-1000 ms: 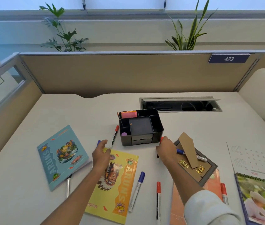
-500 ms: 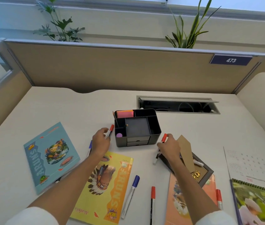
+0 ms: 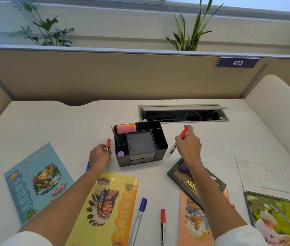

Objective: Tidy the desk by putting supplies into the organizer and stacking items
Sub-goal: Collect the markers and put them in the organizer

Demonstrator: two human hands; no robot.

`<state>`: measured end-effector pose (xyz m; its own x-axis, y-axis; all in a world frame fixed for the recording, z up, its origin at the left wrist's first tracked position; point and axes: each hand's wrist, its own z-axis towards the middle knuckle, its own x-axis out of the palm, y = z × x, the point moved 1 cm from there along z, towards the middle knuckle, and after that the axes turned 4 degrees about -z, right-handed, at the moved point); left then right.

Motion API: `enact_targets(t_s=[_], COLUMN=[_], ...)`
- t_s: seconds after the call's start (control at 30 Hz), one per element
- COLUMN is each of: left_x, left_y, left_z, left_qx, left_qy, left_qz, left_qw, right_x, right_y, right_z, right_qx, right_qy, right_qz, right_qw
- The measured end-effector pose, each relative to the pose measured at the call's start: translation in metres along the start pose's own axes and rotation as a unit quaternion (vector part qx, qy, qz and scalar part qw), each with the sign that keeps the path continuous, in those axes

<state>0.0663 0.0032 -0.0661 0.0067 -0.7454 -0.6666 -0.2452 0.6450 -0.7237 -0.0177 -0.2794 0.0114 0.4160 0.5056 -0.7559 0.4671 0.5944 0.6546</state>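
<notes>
A black desk organizer (image 3: pixel 162 148) stands mid-desk; pink sticky notes (image 3: pixel 125 128), a pencil and a purple eraser (image 3: pixel 121 153) sit in its compartments. My left hand (image 3: pixel 99 156) holds a red-capped marker (image 3: pixel 108 144) upright just left of the organizer, with a blue-capped marker (image 3: pixel 88 166) under the palm. My right hand (image 3: pixel 189 145) grips another red-capped marker (image 3: pixel 182 133), lifted and tilted just right of the organizer. A blue-capped marker (image 3: pixel 139 214) and a red-capped marker (image 3: pixel 163 222) lie loose at the front.
A blue notebook (image 3: pixel 34 181), a yellow notebook (image 3: pixel 108 208) and an orange notebook (image 3: pixel 193 222) lie near the front edge. A grey picture frame (image 3: pixel 176 173) lies face down under my right forearm. A calendar (image 3: pixel 271 190) is at the right, an open cable tray (image 3: pixel 183 113) behind.
My right hand has lifted its red-capped marker off the desk and moved it up and back beside the organizer. My left hand has raised its marker upright closer to the organizer's left wall.
</notes>
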Motion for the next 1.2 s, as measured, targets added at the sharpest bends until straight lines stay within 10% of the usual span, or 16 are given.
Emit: enact_targets(t_s=[0.43,1.2], left_x=[-0.055,0.054], left_y=[-0.066,-0.168], left_z=[-0.049,-0.036], left_qx=[0.081,0.274], left_qy=[-0.216,0.078], left_qz=[-0.332,-0.051], left_qw=[0.915,0.957], right_x=[-0.015,0.031], right_y=[0.047,0.030], right_z=[0.003,0.039], right_qx=[-0.204,-0.228], right_qy=[-0.023,0.094], right_qz=[-0.026,-0.071], right_qw=[0.978,0.967])
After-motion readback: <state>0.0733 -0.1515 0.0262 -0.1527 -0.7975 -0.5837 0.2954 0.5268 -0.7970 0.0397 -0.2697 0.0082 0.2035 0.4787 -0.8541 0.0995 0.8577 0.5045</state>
